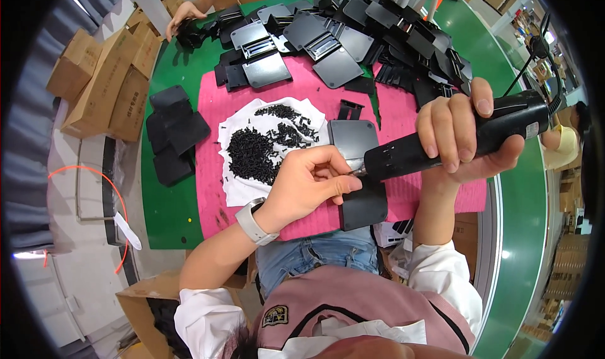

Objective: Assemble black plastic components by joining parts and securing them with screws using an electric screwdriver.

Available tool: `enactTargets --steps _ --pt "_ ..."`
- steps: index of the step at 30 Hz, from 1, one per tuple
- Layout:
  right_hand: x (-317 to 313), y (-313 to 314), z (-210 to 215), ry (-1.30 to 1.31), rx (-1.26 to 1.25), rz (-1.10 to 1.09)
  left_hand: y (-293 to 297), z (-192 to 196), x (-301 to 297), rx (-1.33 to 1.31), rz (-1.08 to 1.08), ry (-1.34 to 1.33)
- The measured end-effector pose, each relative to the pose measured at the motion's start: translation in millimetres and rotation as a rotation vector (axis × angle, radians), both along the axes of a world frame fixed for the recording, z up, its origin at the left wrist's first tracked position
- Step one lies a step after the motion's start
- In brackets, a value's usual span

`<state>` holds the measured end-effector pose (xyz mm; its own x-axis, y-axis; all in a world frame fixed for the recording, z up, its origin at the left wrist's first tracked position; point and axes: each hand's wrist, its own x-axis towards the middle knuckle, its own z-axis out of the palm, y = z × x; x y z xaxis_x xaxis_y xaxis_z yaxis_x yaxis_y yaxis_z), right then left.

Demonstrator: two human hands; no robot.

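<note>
My right hand is wrapped round a black electric screwdriver, held tilted with its metal tip down to the left. At that tip my left hand is closed in a pinch; what lies between the fingertips is too small to make out. Under both is a black hinged plate, spread flat on a pink foam sheet. My left fingers and the tool cover its middle. Left of it, a white cloth bears a heap of small black screws.
A large pile of black hinged plates spans the far side of the green table. Several flat black pieces lie at the left. Across the table another person's hand touches a black part. Cardboard boxes stand beyond the left edge.
</note>
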<state>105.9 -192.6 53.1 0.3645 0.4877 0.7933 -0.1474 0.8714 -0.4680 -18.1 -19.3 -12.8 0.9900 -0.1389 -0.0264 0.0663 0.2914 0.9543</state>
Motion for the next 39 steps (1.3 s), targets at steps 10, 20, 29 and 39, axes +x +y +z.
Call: enactTargets --steps 10,20,29,39 --pt "-24.3 6.5 -0.1 0.11 -0.146 -0.118 -1.9 -2.6 -0.6 0.401 0.106 -0.165" --pt "-18.0 3.6 6.6 0.12 -0.223 -0.254 0.8 5.8 4.8 0.754 0.236 -0.451" --pt "-33.0 22.4 1.3 0.018 -0.456 -0.326 -3.0 -6.5 5.4 0.932 0.223 -0.486" --pt "-46.8 42.4 8.2 -0.081 -0.572 -0.351 -6.2 -8.7 5.5 0.817 0.298 -0.536"
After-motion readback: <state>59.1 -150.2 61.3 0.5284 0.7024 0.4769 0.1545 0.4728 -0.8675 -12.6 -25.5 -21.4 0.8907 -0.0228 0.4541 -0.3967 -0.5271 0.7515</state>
